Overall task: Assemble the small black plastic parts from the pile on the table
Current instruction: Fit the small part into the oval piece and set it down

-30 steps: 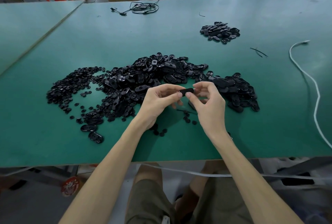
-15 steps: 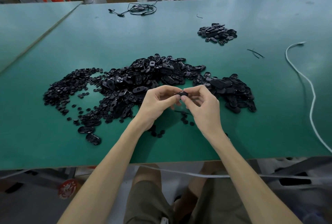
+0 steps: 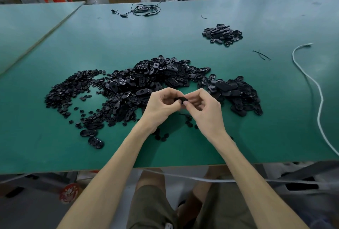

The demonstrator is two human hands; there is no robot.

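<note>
Green table (image 3: 55, 146), pile (image 3: 146, 82) just beyond the hands. Since a second ago left hand (image 3: 161, 108) and right hand (image 3: 206, 113) drew closer, both pinching one black part (image 3: 180, 99); likely pressing pieces together.

Parts spread over the table (image 3: 238, 137), hands at its middle.
The left hand (image 3: 161, 108) and right hand (image 3: 203, 111) meet on one small part (image 3: 180, 99) just before the main pile (image 3: 157, 80), which runs from 9 to 2 o'clock. Well apart lie a smaller heap (image 3: 222, 34) at 1 o'clock, a cable coil (image 3: 146, 9) at 12 by the far edge, a cord (image 3: 311, 85) at 3 — and two loose shells (image 3: 91, 137) at 8.
</note>
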